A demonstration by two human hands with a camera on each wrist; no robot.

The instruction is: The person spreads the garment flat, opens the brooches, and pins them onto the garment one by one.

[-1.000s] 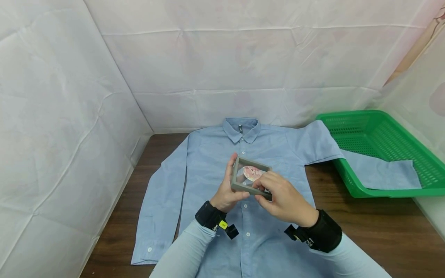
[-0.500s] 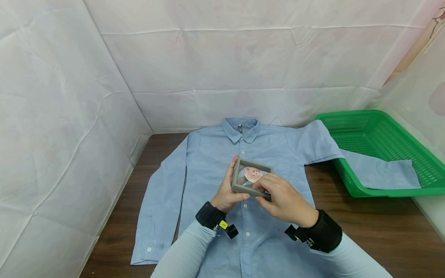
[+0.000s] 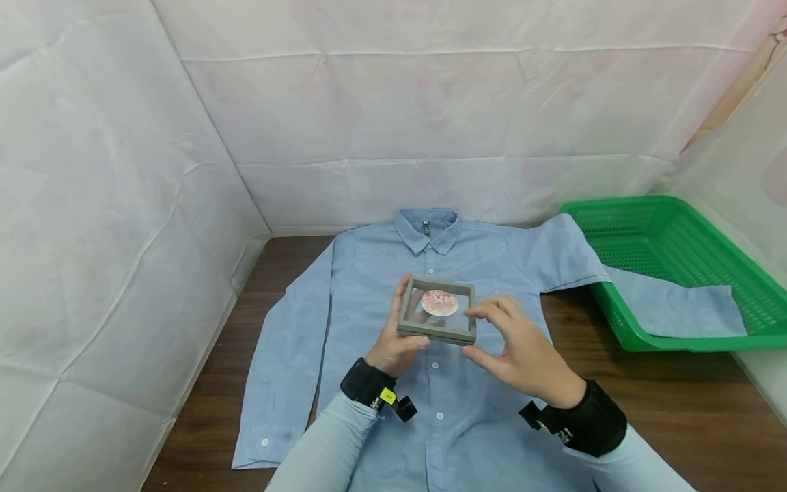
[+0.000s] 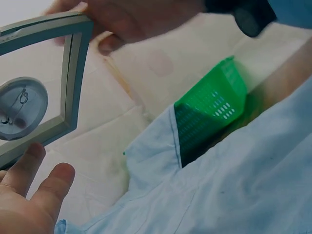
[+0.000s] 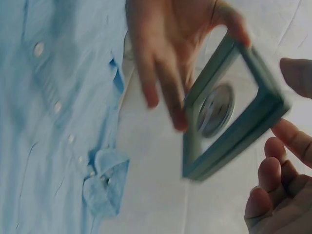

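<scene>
My left hand (image 3: pixel 396 343) grips a grey see-through display frame (image 3: pixel 436 337) by its left side, thumb at the near edge and fingers behind. Held in the clear film of the frame is a round pin badge (image 3: pixel 439 303), its pink printed face up. From below, the left wrist view shows the badge's metal back (image 4: pixel 23 108) with a wire pin. My right hand (image 3: pixel 525 348) is at the frame's right edge, thumb and forefinger spread apart around its near corner. In the right wrist view that thumb (image 5: pixel 298 77) stands off the frame. A light blue button shirt (image 3: pixel 393 266) lies spread beneath both hands.
A green plastic basket (image 3: pixel 667 205) stands at the right on the dark wooden table (image 3: pixel 645 403). One shirt sleeve (image 3: pixel 676 304) runs over its rim and lies inside. White sheets (image 3: pixel 399 102) wall in the back and sides.
The right hand has loosened from the frame's near right corner and drawn back to the right, its fingers spreading. The left hand has turned the frame slightly and shifted it left.
</scene>
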